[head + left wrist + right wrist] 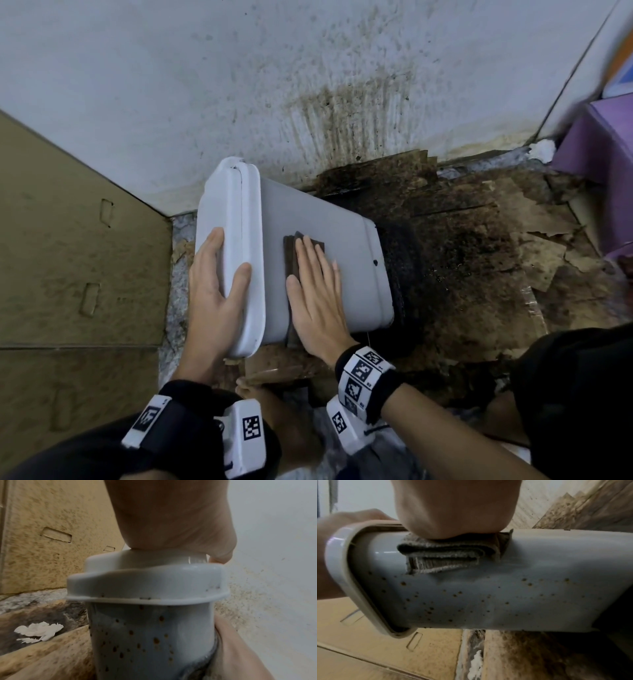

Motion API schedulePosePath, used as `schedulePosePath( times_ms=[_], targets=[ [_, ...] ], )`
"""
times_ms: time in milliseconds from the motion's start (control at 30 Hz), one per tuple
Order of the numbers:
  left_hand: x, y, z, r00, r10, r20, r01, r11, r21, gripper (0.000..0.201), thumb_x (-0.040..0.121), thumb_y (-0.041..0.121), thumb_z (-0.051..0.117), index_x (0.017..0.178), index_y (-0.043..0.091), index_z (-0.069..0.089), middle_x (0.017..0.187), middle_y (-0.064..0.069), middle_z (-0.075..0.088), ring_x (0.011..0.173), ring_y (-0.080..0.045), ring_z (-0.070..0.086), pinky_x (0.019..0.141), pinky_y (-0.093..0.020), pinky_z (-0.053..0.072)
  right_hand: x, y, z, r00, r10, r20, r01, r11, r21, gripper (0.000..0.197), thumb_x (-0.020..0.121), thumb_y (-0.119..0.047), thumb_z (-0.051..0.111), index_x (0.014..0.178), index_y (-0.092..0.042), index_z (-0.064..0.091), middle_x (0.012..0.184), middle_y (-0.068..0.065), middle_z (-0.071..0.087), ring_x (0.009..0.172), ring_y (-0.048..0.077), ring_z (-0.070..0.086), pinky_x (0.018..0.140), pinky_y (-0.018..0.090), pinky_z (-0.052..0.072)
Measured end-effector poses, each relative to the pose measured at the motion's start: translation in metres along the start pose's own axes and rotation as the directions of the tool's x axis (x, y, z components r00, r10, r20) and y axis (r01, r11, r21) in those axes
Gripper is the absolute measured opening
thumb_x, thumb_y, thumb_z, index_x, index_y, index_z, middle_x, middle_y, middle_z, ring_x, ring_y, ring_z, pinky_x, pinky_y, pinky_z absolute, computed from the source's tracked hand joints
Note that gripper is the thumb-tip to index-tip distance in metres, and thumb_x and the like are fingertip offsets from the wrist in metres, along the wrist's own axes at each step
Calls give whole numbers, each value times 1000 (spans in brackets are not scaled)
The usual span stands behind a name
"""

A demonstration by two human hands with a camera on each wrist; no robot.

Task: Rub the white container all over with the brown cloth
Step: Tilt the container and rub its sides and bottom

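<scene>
Flat and spread, the right hand [317,294] presses the folded brown cloth [295,253] onto the upper side of the white container [349,246], fingers straight. That container lies on its side on stained cardboard [479,246] against the foot of a spattered wall [239,85], lid [239,219] toward the left. Gripping the lid's near end, the left hand [214,291] has its thumb hooked over the rim. Brown specks dot the container's lower side [488,599].

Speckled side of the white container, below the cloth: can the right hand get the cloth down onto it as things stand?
Probably yes. The right hand presses the brown cloth flat just above those specks on the white container, with nothing between.
</scene>
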State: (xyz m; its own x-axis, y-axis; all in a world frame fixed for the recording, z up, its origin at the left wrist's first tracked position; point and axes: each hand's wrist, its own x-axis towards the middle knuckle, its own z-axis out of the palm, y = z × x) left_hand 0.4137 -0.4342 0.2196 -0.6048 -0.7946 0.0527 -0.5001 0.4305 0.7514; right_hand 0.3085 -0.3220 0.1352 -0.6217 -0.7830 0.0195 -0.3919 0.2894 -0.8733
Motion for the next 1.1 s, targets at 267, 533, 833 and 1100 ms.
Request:
schedulePosePath(
  times_ms=[267, 533, 833, 1100],
  targets=[
    [0, -8, -5, 1000, -20, 7, 20, 1000, -7, 73, 96, 58, 46, 161, 26, 33, 164, 9, 32, 153, -12, 30, 126, -51, 28, 5, 64, -10, 995, -60, 83, 57, 997, 42, 57, 112, -32, 19, 164, -23, -2, 172, -9, -9, 157, 6, -10, 129, 40, 3],
    [0, 1, 0, 1000, 5, 5, -6, 1000, 7, 72, 97, 55, 48, 161, 25, 34, 165, 8, 33, 155, -10, 26, 128, -49, 25, 3, 112, -11, 959, 284, -13, -282, 956, 78, 67, 103, -43, 11, 163, -18, -6, 167, -8, -16, 153, 3, -18, 129, 40, -2],
    [-1, 5, 1, 1000, 10, 12, -10, 998, 61, 71, 99, 52, 46, 162, 22, 31, 167, 6, 31, 155, -11, 24, 129, -43, 23, 5, -13, 3, 998, 5, 56, -11, 994, 112, 64, 104, -49, 5, 163, -27, -6, 171, -9, -14, 155, 3, -20, 124, 24, -12],
    [-1, 1, -2, 1000, -12, 2, 12, 1000, 10, 66, 100, 47, 50, 160, 25, 34, 164, 7, 33, 153, -10, 29, 127, -50, 28, 3, 37, -15, 986, -120, 112, 113, 991, 70, 58, 112, -28, 25, 164, -29, 0, 171, -15, -8, 157, 2, -9, 128, 34, 0]
  ],
)
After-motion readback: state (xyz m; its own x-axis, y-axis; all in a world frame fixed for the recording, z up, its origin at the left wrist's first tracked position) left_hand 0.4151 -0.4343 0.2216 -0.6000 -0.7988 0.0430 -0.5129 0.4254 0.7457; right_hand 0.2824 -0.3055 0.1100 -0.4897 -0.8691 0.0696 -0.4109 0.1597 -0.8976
